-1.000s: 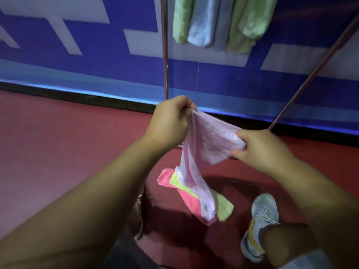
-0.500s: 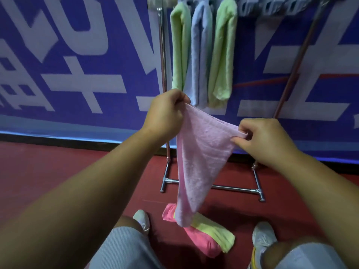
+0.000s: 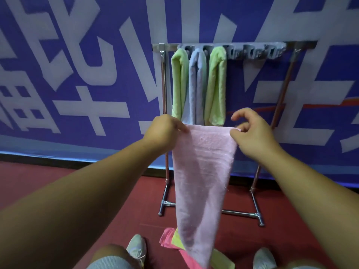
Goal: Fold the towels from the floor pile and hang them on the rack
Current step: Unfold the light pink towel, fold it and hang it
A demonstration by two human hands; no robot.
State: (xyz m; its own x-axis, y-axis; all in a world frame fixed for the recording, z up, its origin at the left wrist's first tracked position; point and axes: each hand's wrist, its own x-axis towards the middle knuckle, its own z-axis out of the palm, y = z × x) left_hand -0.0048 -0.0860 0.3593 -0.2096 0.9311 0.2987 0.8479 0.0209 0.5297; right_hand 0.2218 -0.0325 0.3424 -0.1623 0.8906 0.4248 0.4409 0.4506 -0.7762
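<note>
A pale pink towel [image 3: 202, 175] hangs folded lengthwise in front of me, its top edge stretched level. My left hand [image 3: 165, 131] pinches its left top corner and my right hand [image 3: 250, 133] pinches the right top corner, index finger lifted. Behind it stands the metal rack [image 3: 164, 78], whose top bar holds a green towel [image 3: 179, 84], a grey-blue towel [image 3: 197, 88] and a second green towel [image 3: 216, 84]. On the red floor below lies the pile: a bright pink towel [image 3: 168, 239] and a yellow-green towel [image 3: 221, 260], partly hidden by the held one.
Grey clips [image 3: 254, 54] line the bare right half of the rack's bar. A blue banner wall [image 3: 77, 74] with white lettering rises close behind the rack. My two shoes [image 3: 137, 247] stand either side of the pile on the red floor [image 3: 116, 191].
My hands rose and moved apart, pulling the pink towel's top edge flat and level. My view tilted up, so the whole rack bar shows now.
</note>
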